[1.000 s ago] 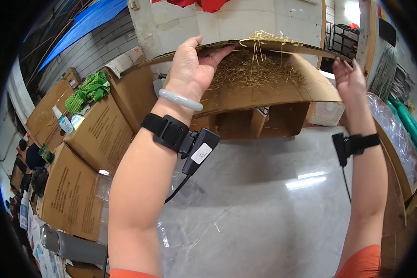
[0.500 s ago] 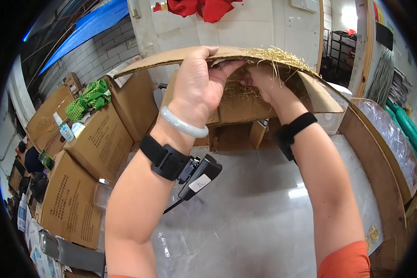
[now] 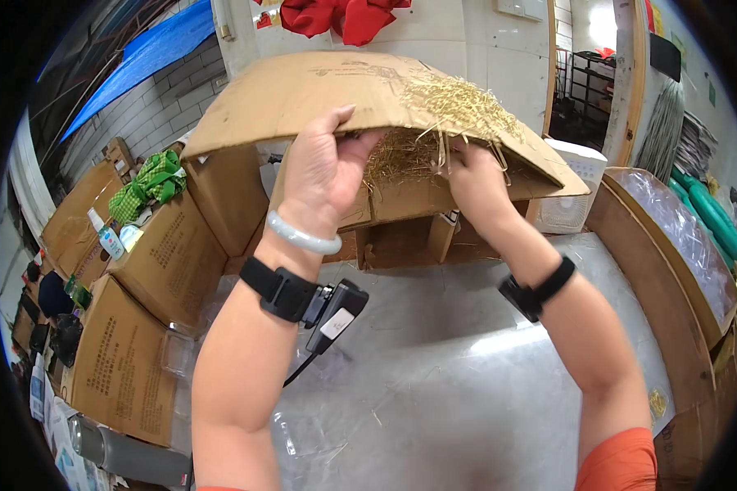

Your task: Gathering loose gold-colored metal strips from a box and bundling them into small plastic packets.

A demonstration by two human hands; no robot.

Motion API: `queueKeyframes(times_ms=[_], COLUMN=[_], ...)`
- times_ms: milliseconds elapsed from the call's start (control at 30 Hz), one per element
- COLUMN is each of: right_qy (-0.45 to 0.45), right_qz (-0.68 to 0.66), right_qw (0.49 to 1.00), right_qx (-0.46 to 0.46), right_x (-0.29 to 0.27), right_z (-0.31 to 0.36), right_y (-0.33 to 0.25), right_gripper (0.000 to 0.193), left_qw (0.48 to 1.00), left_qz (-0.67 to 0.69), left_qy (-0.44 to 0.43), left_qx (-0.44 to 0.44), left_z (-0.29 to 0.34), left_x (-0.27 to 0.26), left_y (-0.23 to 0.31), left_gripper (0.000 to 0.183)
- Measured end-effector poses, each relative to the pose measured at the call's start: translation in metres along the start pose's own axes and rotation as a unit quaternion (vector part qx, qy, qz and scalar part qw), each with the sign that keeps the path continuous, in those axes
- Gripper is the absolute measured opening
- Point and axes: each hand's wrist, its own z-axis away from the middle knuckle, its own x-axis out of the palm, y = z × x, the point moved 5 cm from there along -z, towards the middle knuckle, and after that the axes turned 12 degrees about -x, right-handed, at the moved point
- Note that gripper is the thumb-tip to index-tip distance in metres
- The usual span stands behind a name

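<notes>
A bent cardboard sheet [image 3: 303,90] spans the far side of the table. My left hand [image 3: 326,168] grips its near edge, thumb on top and fingers underneath. Gold shredded filler [image 3: 458,106] lies heaped on the sheet's right part, and more gold strands show beneath it in a shallow cardboard tray [image 3: 409,200]. My right hand [image 3: 473,176] is at the opening under the sheet, its fingers closed on some gold strands. The fingertips are partly hidden among the strands.
A grey metal table [image 3: 418,368] carries clear plastic boxes [image 3: 299,434] at the near left. Brown cartons [image 3: 172,254] line the left side, with a grey bottle [image 3: 131,450] below. A cardboard wall [image 3: 655,278] and plastic-wrapped goods [image 3: 680,221] stand right.
My left hand holds the sheet tilted so its top shows more. My right hand has drawn back from under the sheet toward me, and more filler is visible inside.
</notes>
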Motion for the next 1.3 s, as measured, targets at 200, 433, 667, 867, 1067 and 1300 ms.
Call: queueKeyframes(times_ms=[200,433,667,867,1067,1300], right_qy=[0.038,0.113,0.164,0.184,0.179,0.059], right_qz=[-0.42,-0.594,-0.621,-0.594,-0.511,-0.356], right_qw=[0.876,0.734,0.678,0.671,0.69,0.8], right_qx=[0.232,0.309,0.358,0.404,0.48,0.479], right_x=[-0.074,-0.124,-0.121,-0.105,-0.083,-0.099], right_z=[0.123,0.147,0.181,0.224,0.274,0.307], right_y=[-0.045,-0.042,-0.028,0.008,0.044,0.056], right_gripper=[0.056,0.087,0.095,0.099,0.062,0.061], left_qw=[0.999,0.994,0.98,0.972,0.979,0.986], left_qz=[0.009,0.081,0.162,0.185,0.142,0.096], left_qy=[0.005,0.011,0.013,0.001,-0.003,-0.029], left_qx=[-0.038,-0.066,-0.117,-0.145,-0.144,-0.134], left_z=[0.034,0.08,0.114,0.138,0.168,0.181], left_x=[-0.037,-0.045,-0.091,-0.131,-0.124,-0.121], left_y=[0.003,-0.025,-0.069,-0.092,-0.094,-0.079], left_gripper=[0.033,0.033,0.037,0.035,0.043,0.046])
